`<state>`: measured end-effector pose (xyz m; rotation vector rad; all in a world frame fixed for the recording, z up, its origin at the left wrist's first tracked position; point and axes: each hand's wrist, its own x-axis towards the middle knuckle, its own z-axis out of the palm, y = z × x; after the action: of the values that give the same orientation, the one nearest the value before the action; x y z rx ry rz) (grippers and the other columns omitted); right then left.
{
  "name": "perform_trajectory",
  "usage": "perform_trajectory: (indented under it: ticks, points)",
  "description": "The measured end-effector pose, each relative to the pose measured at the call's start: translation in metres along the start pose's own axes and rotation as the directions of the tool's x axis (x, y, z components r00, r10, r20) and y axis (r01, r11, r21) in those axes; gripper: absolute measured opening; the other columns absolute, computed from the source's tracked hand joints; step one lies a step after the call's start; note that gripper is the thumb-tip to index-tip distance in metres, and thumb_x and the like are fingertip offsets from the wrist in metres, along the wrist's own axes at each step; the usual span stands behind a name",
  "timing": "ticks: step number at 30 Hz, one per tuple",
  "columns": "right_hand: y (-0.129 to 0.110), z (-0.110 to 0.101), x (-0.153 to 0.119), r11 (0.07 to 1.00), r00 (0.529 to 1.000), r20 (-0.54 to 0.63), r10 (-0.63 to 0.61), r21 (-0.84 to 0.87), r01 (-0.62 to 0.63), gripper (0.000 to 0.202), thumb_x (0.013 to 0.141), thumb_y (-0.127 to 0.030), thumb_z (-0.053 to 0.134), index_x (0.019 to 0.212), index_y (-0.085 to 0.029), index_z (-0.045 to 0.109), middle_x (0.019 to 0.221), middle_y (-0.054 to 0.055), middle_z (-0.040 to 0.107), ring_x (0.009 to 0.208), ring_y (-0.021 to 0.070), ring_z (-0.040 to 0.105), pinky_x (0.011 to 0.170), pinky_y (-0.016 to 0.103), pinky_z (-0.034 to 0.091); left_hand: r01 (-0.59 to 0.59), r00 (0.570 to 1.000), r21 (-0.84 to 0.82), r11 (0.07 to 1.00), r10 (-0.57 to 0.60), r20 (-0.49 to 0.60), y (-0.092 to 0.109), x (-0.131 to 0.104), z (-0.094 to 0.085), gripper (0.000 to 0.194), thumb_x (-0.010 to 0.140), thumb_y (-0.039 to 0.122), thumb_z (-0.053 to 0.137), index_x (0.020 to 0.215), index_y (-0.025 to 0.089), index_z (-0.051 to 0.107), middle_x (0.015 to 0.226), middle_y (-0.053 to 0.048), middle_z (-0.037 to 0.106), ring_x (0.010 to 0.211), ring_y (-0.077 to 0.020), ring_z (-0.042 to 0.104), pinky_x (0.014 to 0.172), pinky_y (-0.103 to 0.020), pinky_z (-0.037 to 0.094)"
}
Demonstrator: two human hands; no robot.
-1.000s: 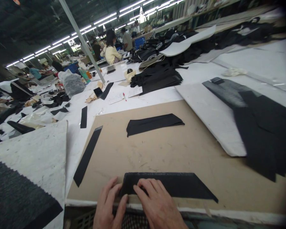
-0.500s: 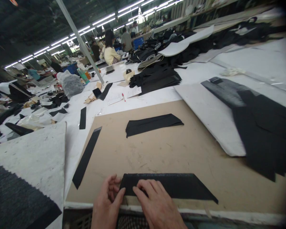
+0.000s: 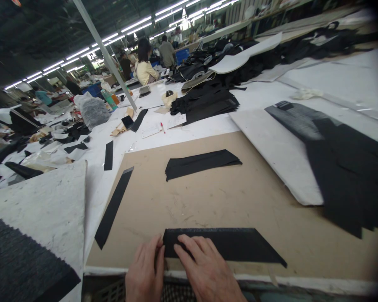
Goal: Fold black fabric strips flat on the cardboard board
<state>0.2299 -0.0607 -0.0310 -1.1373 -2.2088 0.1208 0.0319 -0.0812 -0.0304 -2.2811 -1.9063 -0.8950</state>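
A black fabric piece with a slanted right end lies flat along the near edge of a tan board. My right hand rests on its left part, fingers stretched out and slightly apart, thumb lower down. Against the left end of that piece is my left hand, its fingers extended close together and the thumb beside them. No cloth shows between the left fingers and thumb. Farther up the board sits a small stack of black fabric strips. A single narrow black strip lies along the left side.
On the right, a white board overlaps the tan one, with dark fabric pieces spread over it. A pale board stands at left. Behind are a black fabric pile, a phone, a red pen and a metal pole. People work farther back.
My left hand has moved slightly right and turned, its curled fingers straightening and closing up toward the thumb at the fabric's left end. My right hand stays almost where it was.
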Motion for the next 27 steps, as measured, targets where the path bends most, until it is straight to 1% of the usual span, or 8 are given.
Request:
perform_trajectory:
  ticks: [3,5,8,11,14,17,22,27]
  points:
    - [-0.001,-0.001,0.0,1.0,1.0,-0.01,0.005,-0.002,-0.005,0.031,0.092,-0.024,0.058,0.123,-0.022,0.065,0.128,0.003,0.066,0.105,0.0239,0.054,0.094,0.039,0.041,-0.205,0.979,0.177,0.963,0.203,0.027,0.001,-0.002,-0.003,0.036,0.1,0.012,0.046,0.134,0.02,0.055,0.117,-0.007,0.074,0.102,-0.0218,0.07,0.096,-0.036,0.049]
    - [-0.001,-0.001,0.001,1.0,1.0,-0.009,-0.004,-0.008,0.004,0.031,0.092,-0.025,0.06,0.123,-0.021,0.065,0.128,0.003,0.066,0.104,0.0239,0.054,0.094,0.039,0.04,-0.306,0.952,0.233,0.923,0.297,0.073,-0.001,-0.002,-0.008,0.038,0.099,0.011,0.047,0.135,0.017,0.055,0.115,-0.007,0.074,0.101,-0.0218,0.069,0.092,-0.035,0.048]
    - [-0.001,-0.002,0.003,1.0,1.0,0.0,-0.009,-0.023,0.009,0.032,0.091,-0.026,0.063,0.123,-0.021,0.065,0.127,0.002,0.066,0.104,0.0238,0.053,0.093,0.038,0.04,-0.384,0.923,0.27,0.883,0.376,0.083,-0.005,-0.001,-0.014,0.038,0.097,0.013,0.051,0.134,0.015,0.057,0.11,-0.007,0.076,0.098,-0.0213,0.07,0.087,-0.034,0.047]
    - [0.0,-0.004,0.004,1.0,1.0,0.004,-0.008,-0.03,0.008,0.033,0.09,-0.027,0.065,0.123,-0.021,0.065,0.126,0.002,0.067,0.104,0.0235,0.053,0.093,0.038,0.041,-0.366,0.93,0.203,0.908,0.364,0.051,-0.01,0.002,-0.016,0.036,0.095,0.012,0.055,0.131,0.02,0.058,0.106,-0.005,0.076,0.101,-0.0206,0.069,0.092,-0.034,0.047]
    - [-0.001,-0.005,0.005,1.0,1.0,0.016,-0.017,-0.02,0.017,0.033,0.091,-0.029,0.065,0.124,-0.02,0.064,0.126,0.003,0.067,0.103,0.0231,0.054,0.09,0.038,0.042,-0.26,0.966,0.116,0.959,0.259,0.023,-0.015,0.005,-0.013,0.039,0.096,0.023,0.059,0.135,0.021,0.054,0.115,-0.008,0.072,0.109,-0.0229,0.066,0.094,-0.037,0.051]
    - [-0.001,-0.003,0.004,1.0,1.0,0.013,-0.013,-0.008,0.013,0.031,0.092,-0.029,0.065,0.122,-0.021,0.065,0.126,0.002,0.067,0.102,0.023,0.054,0.089,0.037,0.043,-0.185,0.982,0.195,0.963,0.175,0.064,-0.017,0.009,-0.008,0.05,0.099,0.039,0.055,0.144,0.02,0.047,0.13,-0.012,0.063,0.121,-0.0274,0.059,0.096,-0.042,0.051]
    - [0.001,-0.001,0.003,1.0,1.0,0.017,-0.007,-0.008,0.007,0.03,0.092,-0.028,0.066,0.121,-0.022,0.065,0.125,0.002,0.067,0.102,0.0223,0.055,0.09,0.036,0.043,-0.346,0.938,0.369,0.862,0.314,0.146,-0.012,0.012,-0.004,0.049,0.102,0.045,0.044,0.14,0.014,0.053,0.138,-0.013,0.06,0.125,-0.0286,0.055,0.097,-0.043,0.043]
    - [0.002,-0.001,0.002,1.0,1.0,0.001,-0.018,0.001,0.018,0.028,0.095,-0.03,0.061,0.122,-0.022,0.065,0.125,0.002,0.067,0.1,0.023,0.055,0.09,0.037,0.042,-0.431,0.902,0.449,0.783,0.39,0.184,-0.008,0.015,-0.009,0.05,0.101,0.044,0.044,0.137,0.013,0.056,0.138,-0.014,0.062,0.125,-0.0294,0.054,0.1,-0.044,0.036]
